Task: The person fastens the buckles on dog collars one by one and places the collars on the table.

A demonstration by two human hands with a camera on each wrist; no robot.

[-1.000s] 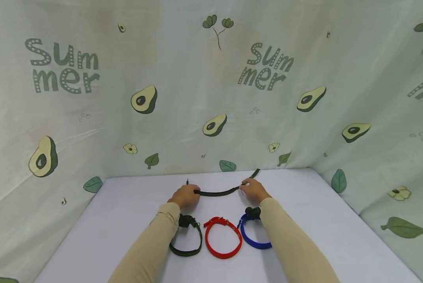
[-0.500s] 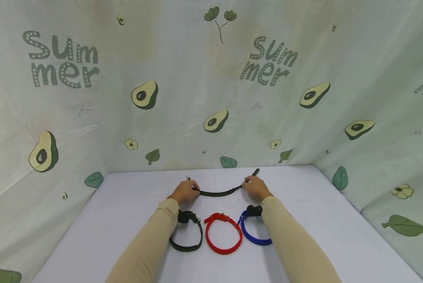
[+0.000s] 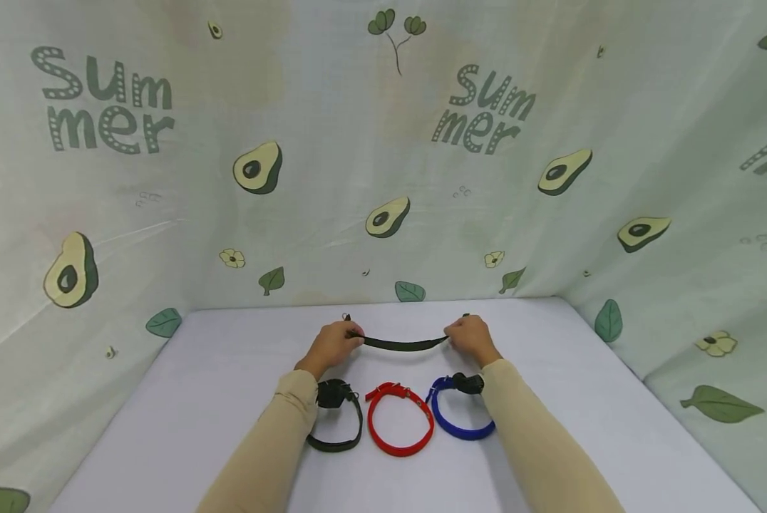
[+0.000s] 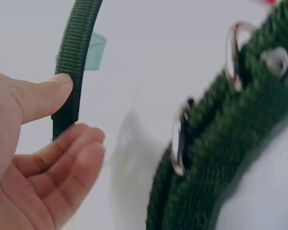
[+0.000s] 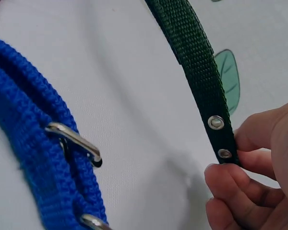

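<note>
A dark green dog collar [image 3: 404,345], unbuckled, hangs in a shallow sag between the two hands. My left hand [image 3: 332,347] pinches it near its left end, where a small metal ring shows beyond the fingers. In the left wrist view the thumb [image 4: 62,84] lies on the webbing. My right hand [image 3: 473,338] grips the other end. Close up in the right wrist view, metal eyelets [image 5: 216,122] show in the strap right by the fingertips. In front of the hands lie three closed collars: a dark green one [image 3: 335,447], a red one [image 3: 400,450] and a blue one [image 3: 463,432].
All this is on a white tabletop [image 3: 197,406]. Behind and at the sides hangs a pale cloth [image 3: 332,235] printed with avocados and leaves. Black wrist devices [image 3: 333,393] overlap the green and blue collars in the head view.
My right hand has moved along the strap to its right end, so less of it sticks out beyond the fingers. Both hands have turned slightly, still holding the collar. The three closed collars stay put.
</note>
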